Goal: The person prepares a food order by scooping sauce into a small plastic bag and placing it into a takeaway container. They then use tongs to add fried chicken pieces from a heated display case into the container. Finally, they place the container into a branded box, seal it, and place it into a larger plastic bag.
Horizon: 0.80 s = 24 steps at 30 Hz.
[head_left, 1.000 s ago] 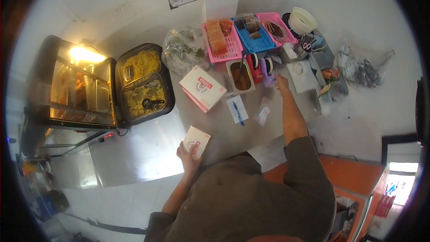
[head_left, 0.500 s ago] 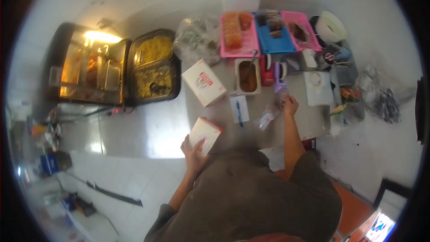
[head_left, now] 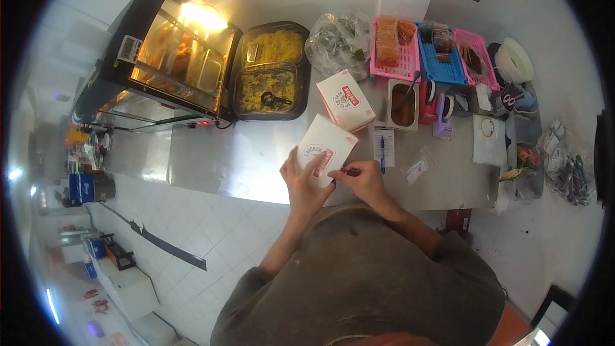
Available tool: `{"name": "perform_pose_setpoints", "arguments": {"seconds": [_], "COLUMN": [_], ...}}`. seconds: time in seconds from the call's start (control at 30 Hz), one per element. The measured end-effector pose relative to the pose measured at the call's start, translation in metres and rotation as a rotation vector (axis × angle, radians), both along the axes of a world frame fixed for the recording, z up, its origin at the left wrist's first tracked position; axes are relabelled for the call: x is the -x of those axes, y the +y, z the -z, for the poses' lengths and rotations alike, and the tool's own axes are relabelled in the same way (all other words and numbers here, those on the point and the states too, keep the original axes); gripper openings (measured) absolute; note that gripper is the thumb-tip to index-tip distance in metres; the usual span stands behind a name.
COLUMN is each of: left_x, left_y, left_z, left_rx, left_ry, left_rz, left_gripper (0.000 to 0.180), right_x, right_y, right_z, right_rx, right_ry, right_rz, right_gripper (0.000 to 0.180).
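A white cardboard takeaway box point(head_left: 333, 136) with red print is tilted over the front of the steel table. My left hand point(head_left: 305, 187) grips it from the lower left, thumb across its top. At the box's lower right edge, the fingers of my right hand point(head_left: 364, 181) are pinched together; what is between them is too small to make out. A second, matching box point(head_left: 351, 108) lies just behind, partly covered by the first. To the right stand a purple tape dispenser point(head_left: 442, 126) and a red tape dispenser point(head_left: 427, 104).
A metal sauce pan point(head_left: 402, 109) with a spoon stands behind a notepad and blue pen point(head_left: 383, 154). A small clear packet point(head_left: 418, 168) lies at the right. Behind are pink point(head_left: 413, 64) and blue baskets. Left are black food trays point(head_left: 269, 110) and a lit glass warmer point(head_left: 173, 58).
My right hand has come left from beside the purple dispenser to the box's edge. My left hand has raised the box up and right, toward the second box. The view has shifted left.
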<state>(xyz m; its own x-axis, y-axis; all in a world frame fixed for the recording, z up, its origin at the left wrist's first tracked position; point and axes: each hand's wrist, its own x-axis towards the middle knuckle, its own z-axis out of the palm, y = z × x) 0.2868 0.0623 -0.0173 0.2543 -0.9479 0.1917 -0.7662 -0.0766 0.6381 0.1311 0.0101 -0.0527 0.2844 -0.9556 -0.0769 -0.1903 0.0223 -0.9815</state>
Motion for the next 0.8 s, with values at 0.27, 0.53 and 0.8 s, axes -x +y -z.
{"name": "perform_pose_setpoints", "arguments": {"seconds": [0.27,0.53,0.8], "left_x": [-0.010,0.009,-0.005], "left_y": [-0.034,-0.127,-0.177], "left_z": [0.001,0.042,0.132], "left_rx": [-0.043,-0.385,-0.174], "left_ry": [0.246,1.087,1.593], "left_rz": [0.175,0.174,-0.119], "left_gripper": [0.080,0.080,0.062], "right_x": [-0.012,0.032,0.017], "right_y": [-0.022,-0.195,-0.217], "right_z": [0.031,0.069,0.072], "right_rx": [0.216,-0.115,-0.735], "right_ry": [-0.181,0.015,-0.423], "right_rz": [0.371,0.006,-0.267], "right_gripper": [0.038,0.046,0.057]}}
